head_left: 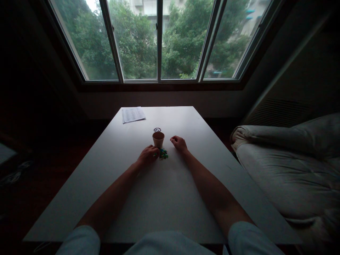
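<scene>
A paper cup point(158, 140) stands upright near the middle of the white table. In front of it lies a small heap of green and blue pieces point(163, 153), too small to name. My left hand point(149, 154) rests at the left side of this heap, fingers bent together and touching its edge; whatever they grip is hidden. To the right of the cup, apart from it, my right hand point(180, 143) sits with fingers curled and the thumb and forefinger pinched. I cannot make out anything between them. A thin dark loop point(157, 130) lies just behind the cup.
Printed sheets point(133, 114) lie at the far left corner of the white table point(159, 198). A wide window point(159, 42) is beyond the table. On the right stands a pale cushioned sofa point(287, 156). Cables point(16, 175) are at the far left.
</scene>
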{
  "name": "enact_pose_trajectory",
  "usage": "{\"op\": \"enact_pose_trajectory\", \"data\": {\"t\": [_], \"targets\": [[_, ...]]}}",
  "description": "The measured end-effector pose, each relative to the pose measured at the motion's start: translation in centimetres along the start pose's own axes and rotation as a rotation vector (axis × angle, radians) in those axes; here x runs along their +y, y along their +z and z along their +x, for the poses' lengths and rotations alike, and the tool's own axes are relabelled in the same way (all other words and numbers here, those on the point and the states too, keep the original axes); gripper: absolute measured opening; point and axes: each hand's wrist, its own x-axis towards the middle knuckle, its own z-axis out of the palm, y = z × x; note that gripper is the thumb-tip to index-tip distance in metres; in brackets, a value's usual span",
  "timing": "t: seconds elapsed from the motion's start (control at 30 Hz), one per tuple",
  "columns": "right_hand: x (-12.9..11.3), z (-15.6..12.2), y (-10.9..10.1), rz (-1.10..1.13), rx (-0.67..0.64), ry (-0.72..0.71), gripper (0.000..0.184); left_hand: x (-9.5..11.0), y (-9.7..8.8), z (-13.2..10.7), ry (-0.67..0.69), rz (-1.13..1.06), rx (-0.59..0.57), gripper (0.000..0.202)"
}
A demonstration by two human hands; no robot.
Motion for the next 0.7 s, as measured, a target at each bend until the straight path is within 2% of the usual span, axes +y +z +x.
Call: {"op": "enact_pose_trajectory", "data": {"t": [0.1, 0.2, 0.47, 0.7], "targets": [[0.1, 0.0, 0.1, 0.003, -0.005, -0.014, 0.027, 0.6, -0.2, 0.0, -0.014, -0.013, 0.048, 0.011], [0.0, -0.1, 0.1, -0.001, -0.007, -0.013, 0.027, 1.0, -0.3, 0.0, -0.056, -0.099, 0.146, 0.012], [-0.2, -0.3, 0.1, -0.018, -0.008, -0.019, 0.026, 0.8, 0.2, 0.7, -0.215, -0.519, 0.348, 0.009], [-0.2, -0.4, 0.3, -0.041, -0.021, -0.022, 0.024, 0.4, 0.4, 1.6, -0.355, -0.791, 0.427, 0.008]]}}
